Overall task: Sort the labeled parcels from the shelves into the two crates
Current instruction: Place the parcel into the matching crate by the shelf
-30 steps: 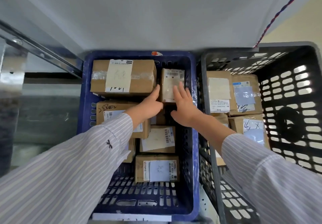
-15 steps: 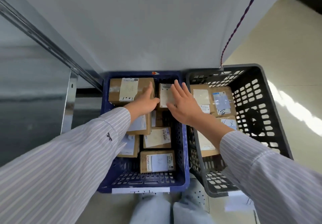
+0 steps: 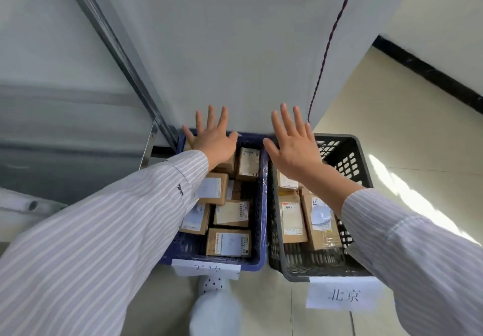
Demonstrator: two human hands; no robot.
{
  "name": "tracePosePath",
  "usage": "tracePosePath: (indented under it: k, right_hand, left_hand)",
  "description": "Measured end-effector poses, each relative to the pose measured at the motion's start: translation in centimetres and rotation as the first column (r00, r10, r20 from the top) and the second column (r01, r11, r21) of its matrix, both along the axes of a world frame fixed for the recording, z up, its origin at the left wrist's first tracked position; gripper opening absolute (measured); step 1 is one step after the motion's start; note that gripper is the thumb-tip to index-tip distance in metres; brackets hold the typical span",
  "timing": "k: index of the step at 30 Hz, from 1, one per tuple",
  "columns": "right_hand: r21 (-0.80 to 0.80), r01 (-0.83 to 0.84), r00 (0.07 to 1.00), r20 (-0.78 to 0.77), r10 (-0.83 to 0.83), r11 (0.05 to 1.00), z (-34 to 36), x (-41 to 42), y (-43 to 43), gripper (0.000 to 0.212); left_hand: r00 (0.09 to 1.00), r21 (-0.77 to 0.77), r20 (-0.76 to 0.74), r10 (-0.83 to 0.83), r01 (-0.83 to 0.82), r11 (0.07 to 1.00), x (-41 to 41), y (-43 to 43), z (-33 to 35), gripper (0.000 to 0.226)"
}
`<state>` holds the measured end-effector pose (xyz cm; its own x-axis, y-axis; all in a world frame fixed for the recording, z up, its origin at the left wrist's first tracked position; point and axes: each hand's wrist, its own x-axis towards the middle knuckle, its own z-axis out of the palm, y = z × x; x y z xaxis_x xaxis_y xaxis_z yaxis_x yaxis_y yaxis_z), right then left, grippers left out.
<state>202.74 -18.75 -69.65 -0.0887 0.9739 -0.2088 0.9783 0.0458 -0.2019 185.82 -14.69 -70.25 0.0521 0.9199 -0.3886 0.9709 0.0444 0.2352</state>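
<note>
Labeled parcels packed in blue crate, left; other parcels packed in black crate, just beside on right. Left hand held above blue crate's far end, fingers spread, nothing gripped. Right hand likewise spread, empty, over crates' far adjoining corners. Paper label fixed on black crate's near wall.

Parcels crowd the blue crate and black crate (near ends barer).

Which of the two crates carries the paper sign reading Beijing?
The black crate, on the right: its front sign reads 北京. The blue crate beside it shows other characters.
</note>
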Motion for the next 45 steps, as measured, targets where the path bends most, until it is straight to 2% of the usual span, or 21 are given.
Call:
tracePosePath:
  k: [3,7,14,20,25,32,38,45]
  right_hand:
    - [0.081,0.0,1.0,0.018,-0.001,0.997,3.2,0.2,-2.5,0.064]
    - [0.138,-0.02,0.999,0.03,0.016,0.99,7.7,0.1,-5.6,0.063]
    - [0.247,-0.068,0.997,0.061,0.055,0.967,17.9,-0.7,-9.3,0.063]
    - [0.358,-0.074,0.997,0.062,0.055,0.931,28.1,-3.1,-13.4,0.061]
    - [0.376,-0.089,0.995,0.075,0.066,0.922,33.4,-5.7,-16.9,0.061]
    - [0.419,-0.118,0.992,0.092,0.088,0.9,39.4,-9.9,-19.3,0.061]
    - [0.471,-0.106,0.994,0.046,0.096,0.876,42.7,-14.8,-21.2,0.06]
    - [0.478,-0.065,0.998,0.028,0.059,0.876,43.2,-21.6,-24.4,0.06]
  left_hand:
    - [0.993,0.135,-0.104,-0.057,0.071,0.988,-0.1,-2.7,3.3,0.061]
    - [0.983,0.231,-0.178,-0.054,0.095,0.968,0.1,-6.0,8.8,0.06]
    - [0.978,0.362,-0.208,-0.011,0.087,0.928,-0.7,-11.4,18.4,0.059]
    - [0.989,0.425,-0.145,0.028,0.037,0.904,-1.7,-16.9,28.0,0.06]
    - [0.983,0.505,-0.17,0.065,0.03,0.862,-4.4,-21.4,33.7,0.062]
    - [0.974,0.515,-0.136,0.179,-0.084,0.853,-9.0,-25.6,38.2,0.064]
    - [0.982,0.574,-0.098,0.162,-0.078,0.815,-13.0,-27.7,40.4,0.066]
    - [0.987,0.616,-0.113,0.116,-0.022,0.788,-21.0,-30.2,42.2,0.062]
